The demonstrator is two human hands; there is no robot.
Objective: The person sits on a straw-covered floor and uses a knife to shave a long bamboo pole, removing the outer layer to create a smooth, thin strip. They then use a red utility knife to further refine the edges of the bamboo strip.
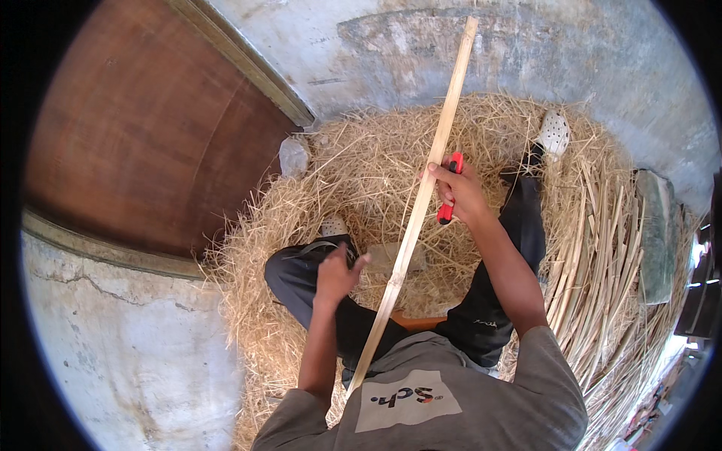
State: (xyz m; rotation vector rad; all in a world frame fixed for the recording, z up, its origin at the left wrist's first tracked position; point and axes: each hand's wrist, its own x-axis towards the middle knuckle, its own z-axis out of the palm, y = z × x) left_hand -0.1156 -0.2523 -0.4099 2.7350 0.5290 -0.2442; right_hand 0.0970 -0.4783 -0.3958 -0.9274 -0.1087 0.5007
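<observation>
A long pale bamboo strip [410, 239] runs aslant from my lap up toward the wall, with a node partway along it. My right hand [462, 189] grips it above its middle, thumb pressed on its face. The same hand also holds a red and black utility knife [444, 213], partly hidden by the fingers; I cannot see a bare blade. Over my bent left knee is my left hand [336, 278], apart from the strip. Its thumb points out to the side, and nothing shows in its fingers.
Loose straw-like shavings [376, 161] cover the ground around my legs. A bundle of thin split strips [594, 270] lies at the right, beside a greenish slab [656, 237]. Ahead stands a weathered wall [526, 52]; a brown door [150, 128] is at the left.
</observation>
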